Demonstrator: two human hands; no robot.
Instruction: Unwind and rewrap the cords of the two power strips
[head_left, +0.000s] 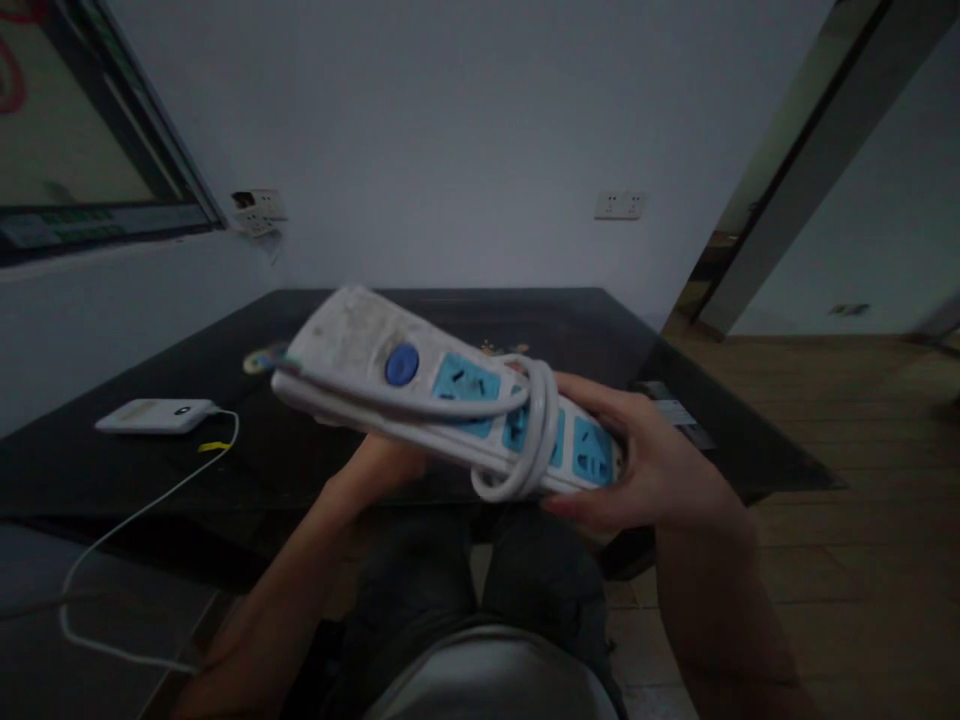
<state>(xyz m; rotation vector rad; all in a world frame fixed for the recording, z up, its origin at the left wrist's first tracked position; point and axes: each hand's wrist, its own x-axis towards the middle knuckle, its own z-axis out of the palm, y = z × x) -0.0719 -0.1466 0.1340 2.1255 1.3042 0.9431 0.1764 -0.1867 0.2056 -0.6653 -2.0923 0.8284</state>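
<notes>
A white power strip (364, 335) with blue sockets and a round blue switch is held up at a tilt above the dark table. Its white cord (541, 420) is wound around the sockets, and bare coloured wire ends stick out at the left. My right hand (641, 460) grips the strip's right end, thumb and fingers on opposite edges. Behind and below the strip's middle is my left hand (391, 460); its fingers are hidden, so I cannot tell whether they grip it.
A white power bank-like device (157, 416) with a cable (150, 510) lies on the table (247, 480) at left. A dark flat packet (679, 415) lies near the right edge. Wall sockets (619, 205) are on the wall behind, and a window (90, 120) is at left.
</notes>
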